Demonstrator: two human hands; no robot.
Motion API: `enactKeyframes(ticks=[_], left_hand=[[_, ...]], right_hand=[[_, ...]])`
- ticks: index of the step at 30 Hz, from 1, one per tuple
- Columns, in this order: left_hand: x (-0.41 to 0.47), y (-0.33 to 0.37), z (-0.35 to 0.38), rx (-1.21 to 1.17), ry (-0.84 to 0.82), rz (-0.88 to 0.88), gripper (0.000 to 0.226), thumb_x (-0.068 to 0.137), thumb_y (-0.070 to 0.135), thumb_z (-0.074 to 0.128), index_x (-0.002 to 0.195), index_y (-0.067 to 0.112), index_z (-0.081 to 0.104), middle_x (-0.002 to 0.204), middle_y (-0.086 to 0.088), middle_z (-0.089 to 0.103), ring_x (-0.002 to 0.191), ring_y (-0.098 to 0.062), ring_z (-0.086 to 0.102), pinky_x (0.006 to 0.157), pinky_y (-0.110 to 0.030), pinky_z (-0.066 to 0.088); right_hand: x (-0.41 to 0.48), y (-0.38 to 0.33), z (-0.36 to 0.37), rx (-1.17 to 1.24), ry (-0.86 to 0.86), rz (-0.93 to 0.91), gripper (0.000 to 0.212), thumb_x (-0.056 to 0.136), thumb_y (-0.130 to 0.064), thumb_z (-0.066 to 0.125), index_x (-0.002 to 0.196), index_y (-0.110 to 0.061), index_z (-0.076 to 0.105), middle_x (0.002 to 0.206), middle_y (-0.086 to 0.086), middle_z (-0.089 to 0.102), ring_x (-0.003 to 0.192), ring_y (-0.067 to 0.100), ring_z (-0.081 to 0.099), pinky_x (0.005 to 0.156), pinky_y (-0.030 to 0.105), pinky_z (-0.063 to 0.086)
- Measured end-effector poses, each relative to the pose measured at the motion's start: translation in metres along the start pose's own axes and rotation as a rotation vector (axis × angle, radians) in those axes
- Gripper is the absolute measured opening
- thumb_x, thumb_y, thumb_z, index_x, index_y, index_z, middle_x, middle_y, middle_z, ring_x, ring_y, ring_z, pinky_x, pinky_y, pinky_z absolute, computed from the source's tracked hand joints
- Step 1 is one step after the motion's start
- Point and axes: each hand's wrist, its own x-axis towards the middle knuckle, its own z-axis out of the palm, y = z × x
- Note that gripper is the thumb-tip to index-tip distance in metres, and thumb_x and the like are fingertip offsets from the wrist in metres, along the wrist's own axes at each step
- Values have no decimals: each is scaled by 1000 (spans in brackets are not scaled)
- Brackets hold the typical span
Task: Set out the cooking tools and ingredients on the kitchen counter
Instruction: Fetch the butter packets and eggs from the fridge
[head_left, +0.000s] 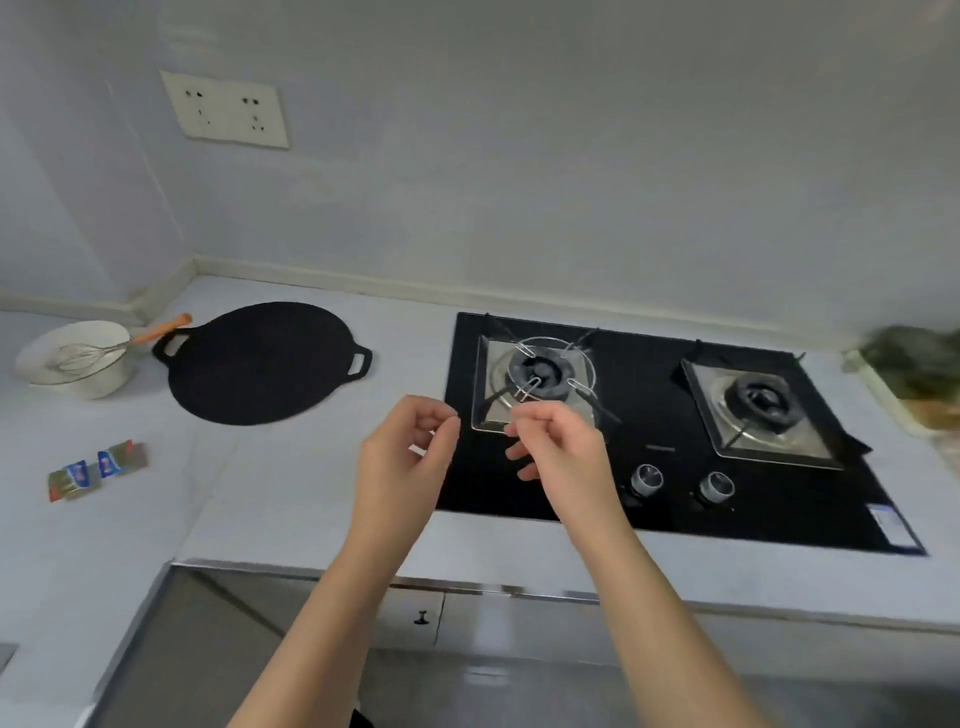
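A flat black griddle pan (260, 361) with two loop handles lies on the pale counter (291, 478) left of the stove. Farther left stands a white bowl (75, 358) holding a wire whisk (98, 351) with an orange handle. Small foil packets (98, 470) lie near the counter's left front. My left hand (408, 457) and my right hand (558, 447) hover side by side above the stove's front left corner, fingers loosely curled, nothing visible in either.
A black glass gas stove (670, 431) with two burners and two knobs (680, 480) fills the counter's right half. Blurred green vegetables (919, 364) sit on a board at the far right. A wall socket (226, 111) is above. Cabinet fronts lie below the counter edge.
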Motion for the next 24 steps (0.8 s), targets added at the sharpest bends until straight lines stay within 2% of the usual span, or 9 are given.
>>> enactKeyframes(ticks=[3, 6, 10, 15, 20, 24], left_hand=[[-28, 25, 48, -52, -85, 24, 15, 89, 11, 60, 83, 25, 62, 71, 6, 63, 65, -15, 59, 59, -20, 50], [-47, 51, 95, -58, -183, 77, 18, 88, 13, 61, 82, 30, 62, 72, 8, 63, 66, -14, 60, 62, -21, 51], [-53, 84, 153, -94, -267, 120, 14, 88, 12, 62, 83, 25, 63, 75, 6, 63, 68, -13, 60, 63, -17, 49], [-59, 117, 246, -147, -422, 157, 11, 89, 13, 61, 86, 23, 63, 80, -1, 65, 72, -19, 60, 65, -23, 52], [-65, 146, 363, -239, -590, 178, 15, 88, 15, 64, 82, 28, 64, 76, 8, 65, 71, -12, 61, 70, -26, 53], [-78, 181, 450, -307, -759, 222, 14, 88, 11, 63, 83, 24, 64, 77, 9, 65, 72, -9, 61, 70, -22, 53]], right_hand=[[-21, 2, -61, 0, 88, -28, 17, 94, -10, 53, 97, -20, 67, 87, -3, 70, 71, 6, 66, 59, 22, 54], [-39, 1, -121, 14, 180, -64, 17, 94, -10, 53, 98, -19, 67, 89, -2, 70, 70, 6, 66, 58, 20, 51], [-52, 2, -184, 59, 305, -84, 18, 94, -8, 53, 96, -19, 67, 87, -1, 71, 71, 7, 65, 59, 20, 53], [-58, 15, -274, 44, 462, -70, 16, 94, -11, 55, 97, -20, 67, 87, -4, 70, 73, 8, 66, 61, 20, 54], [-54, 28, -380, 2, 667, -40, 16, 94, -11, 54, 91, -21, 67, 83, -4, 71, 70, 10, 65, 59, 25, 52], [-64, 29, -459, -12, 852, -41, 20, 93, -8, 54, 90, -22, 67, 80, -4, 71, 68, 10, 65, 58, 26, 50]])
